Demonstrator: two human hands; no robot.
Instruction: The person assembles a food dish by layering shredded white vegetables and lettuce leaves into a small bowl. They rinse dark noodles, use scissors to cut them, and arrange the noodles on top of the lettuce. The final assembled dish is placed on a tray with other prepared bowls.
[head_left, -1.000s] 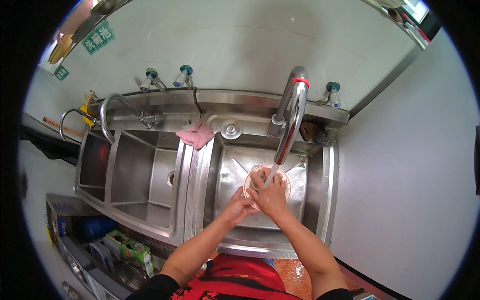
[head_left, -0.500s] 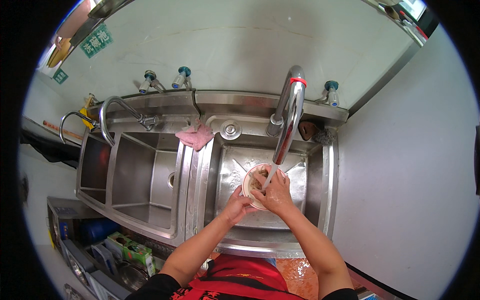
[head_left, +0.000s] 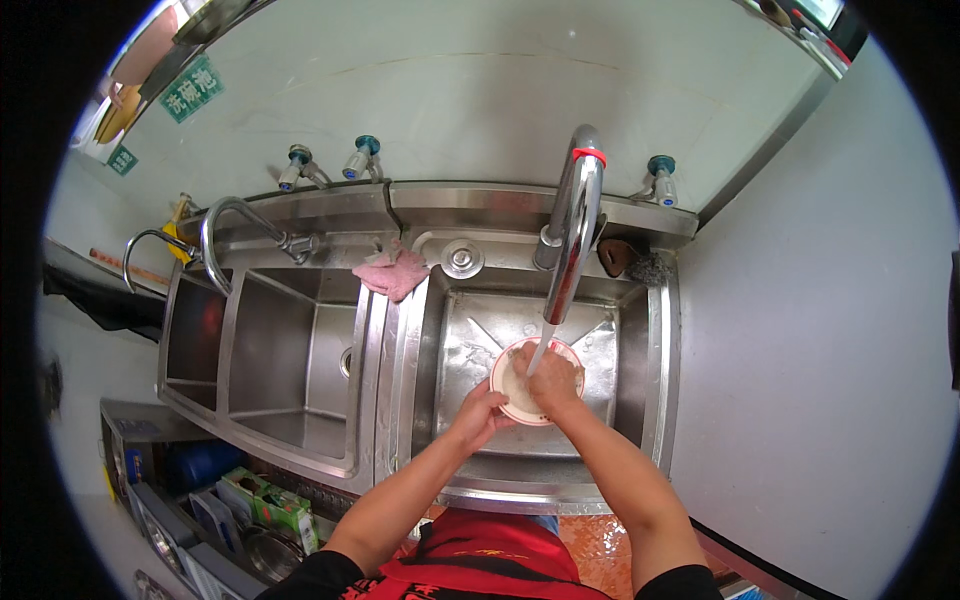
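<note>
"Where was the bowl (head_left: 515,402)?"

"In the right basin (head_left: 465,355), below the tap (head_left: 574,235), whose water (head_left: 541,350) ran down into it."

"And the left hand (head_left: 478,418)?"

"Its grip held the bowl's near-left rim, thumb on the edge."

"The right hand (head_left: 556,383)?"

"It was bent down inside the bowl, toward its right side, with the stream falling at its fingers. I couldn't tell whether that grip was closed on anything."

"What lay around?"

"A pink cloth (head_left: 393,274) lay at the basin's far left corner, and a wiry scourer (head_left: 650,269) sat at the far right."
</note>
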